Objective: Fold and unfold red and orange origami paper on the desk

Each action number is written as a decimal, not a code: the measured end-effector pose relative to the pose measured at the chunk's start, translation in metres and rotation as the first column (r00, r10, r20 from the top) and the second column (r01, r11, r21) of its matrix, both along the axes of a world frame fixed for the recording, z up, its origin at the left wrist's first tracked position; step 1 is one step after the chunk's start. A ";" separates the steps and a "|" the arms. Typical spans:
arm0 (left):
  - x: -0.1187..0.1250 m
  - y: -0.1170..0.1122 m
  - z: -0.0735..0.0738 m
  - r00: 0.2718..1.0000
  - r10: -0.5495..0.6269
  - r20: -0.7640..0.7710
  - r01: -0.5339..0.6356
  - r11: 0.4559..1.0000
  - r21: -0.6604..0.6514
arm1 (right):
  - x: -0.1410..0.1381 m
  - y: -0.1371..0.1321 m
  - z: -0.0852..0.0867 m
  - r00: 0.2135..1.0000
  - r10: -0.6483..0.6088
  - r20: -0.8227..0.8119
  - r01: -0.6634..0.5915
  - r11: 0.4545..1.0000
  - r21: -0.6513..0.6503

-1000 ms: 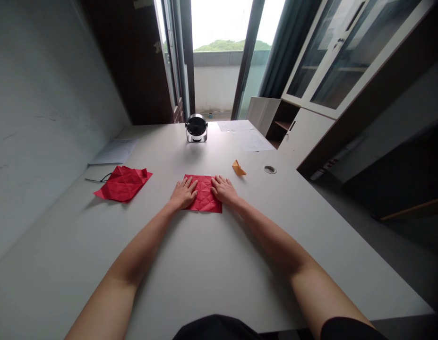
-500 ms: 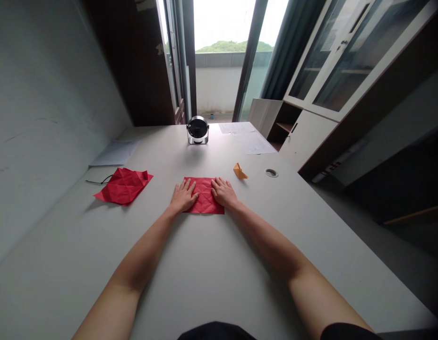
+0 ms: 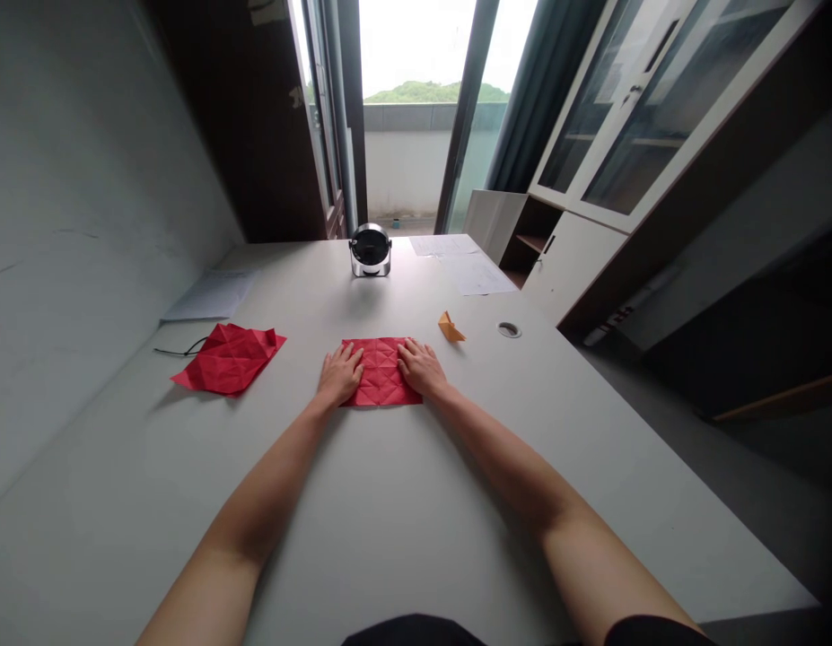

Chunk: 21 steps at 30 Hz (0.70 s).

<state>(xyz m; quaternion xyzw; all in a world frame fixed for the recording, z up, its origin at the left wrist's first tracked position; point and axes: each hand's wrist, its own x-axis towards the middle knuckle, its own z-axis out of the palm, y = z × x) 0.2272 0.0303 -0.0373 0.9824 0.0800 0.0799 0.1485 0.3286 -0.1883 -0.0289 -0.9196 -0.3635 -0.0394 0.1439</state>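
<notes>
Beneath flat fingers, creased red paper

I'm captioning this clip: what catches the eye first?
The left hand and right hand lie flat on a red creased sheet at the middle of the white table. A crumpled red paper lies off to the left, and a small orange folded paper to the right.

Both arms bare, extended forward, converging toward centre. Wrists straight. Pose, left grip: palm down, flat, fingers straight, close together, pointing ahead. Pose, right grip: palm down, flat, fingers slightly spread, angled toward left. Grips level, near each other, not touching.
</notes>
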 end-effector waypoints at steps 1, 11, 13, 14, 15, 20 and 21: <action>-0.001 0.001 0.001 1.000 -0.013 0.012 0.013 1.000 -0.006 | -0.001 0.001 0.000 1.000 0.021 0.013 -0.022 1.000 0.009; -0.012 0.003 0.007 0.988 -0.152 0.036 0.153 0.988 -0.033 | -0.003 -0.008 0.002 0.977 0.208 -0.035 -0.207 0.977 0.045; -0.015 0.004 0.009 0.983 -0.182 0.026 0.183 0.983 -0.025 | -0.005 -0.016 0.004 0.969 0.241 -0.053 -0.239 0.970 0.043; -0.017 0.006 0.010 0.980 -0.196 0.024 0.197 0.980 -0.020 | -0.006 -0.019 0.006 0.964 0.259 -0.062 -0.257 0.966 0.040; -0.018 0.007 0.011 0.978 -0.208 0.024 0.209 0.978 -0.015 | -0.007 -0.021 0.007 0.959 0.274 -0.071 -0.272 0.962 0.036; -0.024 0.014 0.015 0.971 -0.231 0.055 0.233 0.972 -0.029 | -0.010 -0.026 0.008 0.951 0.298 -0.085 -0.295 0.955 0.043; -0.024 0.015 0.015 0.971 -0.230 0.067 0.233 0.972 -0.037 | -0.010 -0.027 0.008 0.951 0.299 -0.085 -0.296 0.954 0.048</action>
